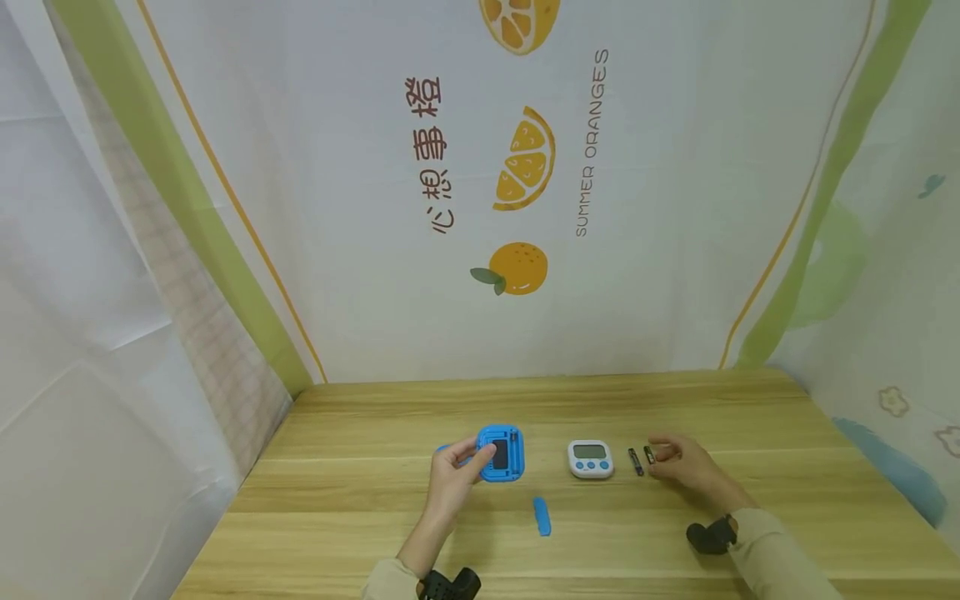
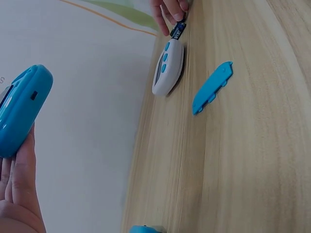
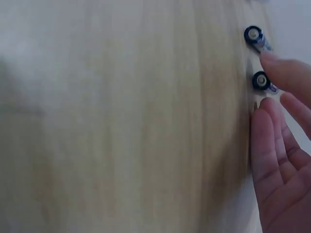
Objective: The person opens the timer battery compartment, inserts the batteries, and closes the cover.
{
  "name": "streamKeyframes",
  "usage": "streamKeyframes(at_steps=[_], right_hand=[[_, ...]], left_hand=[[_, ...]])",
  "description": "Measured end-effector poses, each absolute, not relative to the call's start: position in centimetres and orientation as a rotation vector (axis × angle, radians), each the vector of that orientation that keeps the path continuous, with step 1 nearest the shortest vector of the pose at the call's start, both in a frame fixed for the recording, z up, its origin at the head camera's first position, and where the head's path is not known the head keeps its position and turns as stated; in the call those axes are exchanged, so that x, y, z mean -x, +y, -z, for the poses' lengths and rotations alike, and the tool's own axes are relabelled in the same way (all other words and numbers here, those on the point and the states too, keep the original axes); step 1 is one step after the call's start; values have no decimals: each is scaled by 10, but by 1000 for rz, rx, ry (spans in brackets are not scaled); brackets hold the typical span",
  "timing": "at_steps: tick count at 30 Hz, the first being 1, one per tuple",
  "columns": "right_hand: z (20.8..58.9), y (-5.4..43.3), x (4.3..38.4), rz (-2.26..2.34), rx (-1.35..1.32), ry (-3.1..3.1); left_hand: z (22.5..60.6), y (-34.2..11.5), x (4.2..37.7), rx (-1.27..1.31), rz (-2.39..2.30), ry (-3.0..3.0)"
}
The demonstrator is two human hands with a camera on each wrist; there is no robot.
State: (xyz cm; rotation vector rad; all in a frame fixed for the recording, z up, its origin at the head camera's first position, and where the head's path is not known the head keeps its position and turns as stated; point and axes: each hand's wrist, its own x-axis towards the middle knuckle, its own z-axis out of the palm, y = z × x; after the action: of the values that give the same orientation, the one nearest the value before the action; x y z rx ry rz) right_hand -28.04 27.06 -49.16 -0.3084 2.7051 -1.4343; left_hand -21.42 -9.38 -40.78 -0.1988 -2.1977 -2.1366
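Fingers of your left hand (image 1: 452,477) clamp a blue device (image 1: 515,454) above the bench (image 1: 337,517). Your right hand (image 1: 686,462) holds thumb and fingers apart around a battery (image 1: 649,454).

Pale beige sleeves (image 1: 783,554) — and, just past them, black wrist cameras (image 1: 712,536) with rounded housings.

case (image 1: 504,454): blue | timer (image 1: 590,459): white, blue buttons (image 1: 592,465) | tabletop (image 1: 337,500): wood-grain | backdrop (image 1: 472,333): orange-fruit print
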Motion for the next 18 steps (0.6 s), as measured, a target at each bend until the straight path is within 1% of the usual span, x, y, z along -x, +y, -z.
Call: streamKeyframes(at_steps=[8,18], right_hand=[[487,270,280,1420,402,2666],[489,271,275,1455,270,2682]], left_hand=[[409,-95,214,230,2152,-2185],[407,-93,213,190,2126,-2211]])
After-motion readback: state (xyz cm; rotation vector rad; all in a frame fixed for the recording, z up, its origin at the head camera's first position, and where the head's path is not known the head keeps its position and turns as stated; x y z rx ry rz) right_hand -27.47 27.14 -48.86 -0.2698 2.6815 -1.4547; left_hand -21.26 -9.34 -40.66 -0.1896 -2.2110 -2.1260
